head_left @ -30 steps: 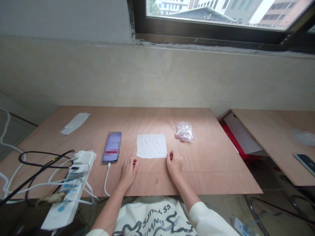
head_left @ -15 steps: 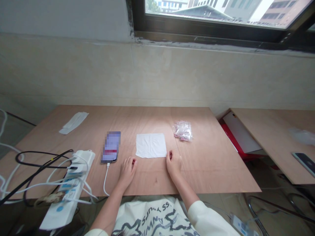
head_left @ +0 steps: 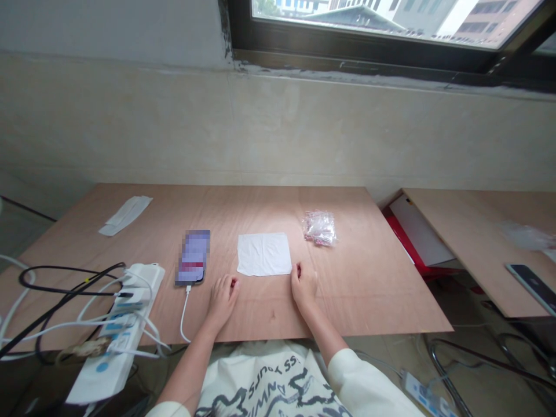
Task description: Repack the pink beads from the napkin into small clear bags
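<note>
A flat white tissue, roughly rectangular and lightly creased, lies on the wooden table in front of me. My left hand rests on the tabletop just left of the tissue's near corner, knuckles up and fingers curled in, with nothing visible in it. At the near right corner of the tissue, my right hand lies on its side in a loose fist, very close to the tissue's edge; I see nothing in its grip. A clear plastic bag with small pinkish-red items sits beyond my right hand.
A phone with a white charging cable lies on the left. Farther left, a white power strip with tangled cords hangs over the table's front edge. A folded white paper lies at back left. Another phone is on the right-hand table.
The whole view has shifted slightly, so everything appears a little farther left and up. Both hands keep the same pose beside the tissue.
</note>
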A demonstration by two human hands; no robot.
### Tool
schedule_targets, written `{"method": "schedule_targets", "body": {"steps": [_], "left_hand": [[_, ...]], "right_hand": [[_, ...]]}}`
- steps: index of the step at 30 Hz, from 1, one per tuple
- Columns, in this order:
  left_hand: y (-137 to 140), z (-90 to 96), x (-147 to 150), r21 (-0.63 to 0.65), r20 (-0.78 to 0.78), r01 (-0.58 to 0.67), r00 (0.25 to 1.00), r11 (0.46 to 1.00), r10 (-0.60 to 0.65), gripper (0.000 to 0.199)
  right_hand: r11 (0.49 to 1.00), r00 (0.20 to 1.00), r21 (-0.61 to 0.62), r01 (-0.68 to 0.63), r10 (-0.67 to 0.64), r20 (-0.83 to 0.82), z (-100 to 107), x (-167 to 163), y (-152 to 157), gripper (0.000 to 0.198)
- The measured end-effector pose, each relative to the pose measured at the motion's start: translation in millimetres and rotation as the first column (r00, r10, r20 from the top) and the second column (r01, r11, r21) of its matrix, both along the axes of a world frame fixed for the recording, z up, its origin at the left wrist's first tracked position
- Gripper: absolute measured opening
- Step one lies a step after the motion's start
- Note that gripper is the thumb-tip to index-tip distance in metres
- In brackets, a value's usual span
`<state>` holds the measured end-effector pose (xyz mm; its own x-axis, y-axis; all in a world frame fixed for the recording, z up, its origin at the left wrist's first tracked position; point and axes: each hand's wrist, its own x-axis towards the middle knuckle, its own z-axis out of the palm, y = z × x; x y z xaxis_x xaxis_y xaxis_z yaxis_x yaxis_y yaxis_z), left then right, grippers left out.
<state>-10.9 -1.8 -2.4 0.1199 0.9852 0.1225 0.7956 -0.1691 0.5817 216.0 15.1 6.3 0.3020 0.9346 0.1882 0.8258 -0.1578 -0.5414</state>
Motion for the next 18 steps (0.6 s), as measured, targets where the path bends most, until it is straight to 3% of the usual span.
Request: {"method": "schedule_targets", "body": {"steps": [18], "left_hand": [[0.3,-2.4,-1.5,-0.027,0.008,0.001,1.000,1.000,0.000,0.015]], "right_hand": [[1.000,1.000,0.018,0.008,-0.008,0.005,-1.3,-0.3,-0.6,0.025]]}}
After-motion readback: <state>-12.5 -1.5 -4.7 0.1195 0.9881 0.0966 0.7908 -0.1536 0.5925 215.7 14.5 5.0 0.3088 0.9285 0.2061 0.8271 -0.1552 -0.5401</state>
